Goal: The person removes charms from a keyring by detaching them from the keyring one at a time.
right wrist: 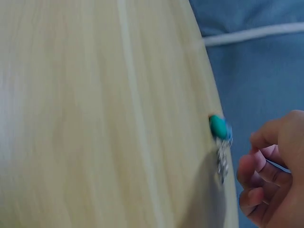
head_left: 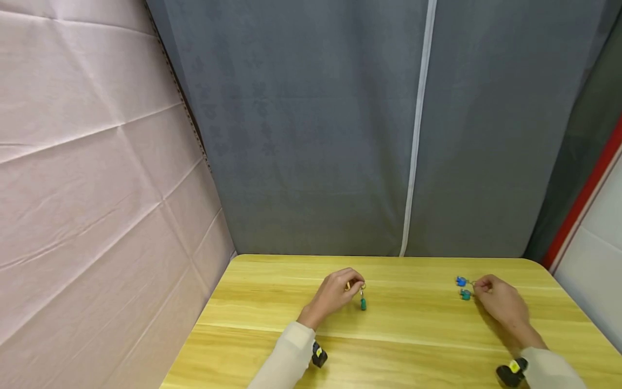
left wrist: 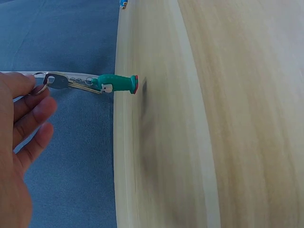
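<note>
In the head view, my left hand [head_left: 335, 292] is raised over the table's middle. Its thumb and forefinger pinch the ring of a keychain, from which keys [left wrist: 58, 81] and a green figure charm [left wrist: 116, 83] with a red base hang. The other fingers are loosely bent. On the right, my right hand [head_left: 502, 302] hovers beside two keychains, one with a blue charm [head_left: 460, 281], one with a green charm [head_left: 465, 294]. Its fingers curl loosely with nothing visible between them in the right wrist view, where the green charm [right wrist: 218, 127] overlaps the blue one and blurs.
Light wood-grain table [head_left: 389, 356] stands against a grey-blue curtain [head_left: 311, 135] with a white vertical strip [head_left: 418, 124]. Pale pink cloth [head_left: 107, 178] covers the left side. A red-edged white panel [head_left: 593, 227] borders the right. A black camera [head_left: 319, 354] is strapped to the left wrist.
</note>
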Demonstrator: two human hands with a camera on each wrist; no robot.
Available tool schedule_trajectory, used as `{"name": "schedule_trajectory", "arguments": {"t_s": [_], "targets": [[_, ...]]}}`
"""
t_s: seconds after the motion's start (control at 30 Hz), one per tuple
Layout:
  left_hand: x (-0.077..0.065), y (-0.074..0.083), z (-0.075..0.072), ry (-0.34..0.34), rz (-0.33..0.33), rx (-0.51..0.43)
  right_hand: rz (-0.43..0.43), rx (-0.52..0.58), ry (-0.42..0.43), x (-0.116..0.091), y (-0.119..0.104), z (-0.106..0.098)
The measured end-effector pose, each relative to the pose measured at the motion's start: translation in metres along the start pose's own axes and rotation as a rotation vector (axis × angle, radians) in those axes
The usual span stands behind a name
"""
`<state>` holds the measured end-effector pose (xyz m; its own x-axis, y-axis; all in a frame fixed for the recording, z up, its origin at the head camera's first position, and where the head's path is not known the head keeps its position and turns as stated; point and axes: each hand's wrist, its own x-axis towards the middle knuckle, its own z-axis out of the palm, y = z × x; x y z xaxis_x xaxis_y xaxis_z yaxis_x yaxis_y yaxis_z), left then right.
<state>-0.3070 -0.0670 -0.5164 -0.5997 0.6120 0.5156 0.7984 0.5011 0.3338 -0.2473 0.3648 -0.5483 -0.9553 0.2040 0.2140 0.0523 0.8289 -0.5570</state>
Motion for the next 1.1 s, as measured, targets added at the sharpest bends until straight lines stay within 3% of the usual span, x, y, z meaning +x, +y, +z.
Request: {"name": "schedule_trajectory", "arguments": {"t_s": [0.3, 0.73, 0.93, 1.1], "targets": [[0.001, 0.0, 0.0, -0.009, -0.025, -0.004, -0.127, 0.072, -0.042, -0.001, -0.05, 0.016], [0.004, 0.002, 0.001, -0.011, -0.026, -0.002, -0.22, 0.233, -0.109, -0.004, -0.131, 0.054], [0.006, 0.003, 0.003, -0.006, -0.018, 0.003, -0.309, 0.351, -0.19, -0.007, -0.159, 0.073], [0.008, 0.003, 0.004, 0.007, -0.007, 0.007, -0.397, 0.382, -0.255, -0.013, -0.173, 0.086]]}}
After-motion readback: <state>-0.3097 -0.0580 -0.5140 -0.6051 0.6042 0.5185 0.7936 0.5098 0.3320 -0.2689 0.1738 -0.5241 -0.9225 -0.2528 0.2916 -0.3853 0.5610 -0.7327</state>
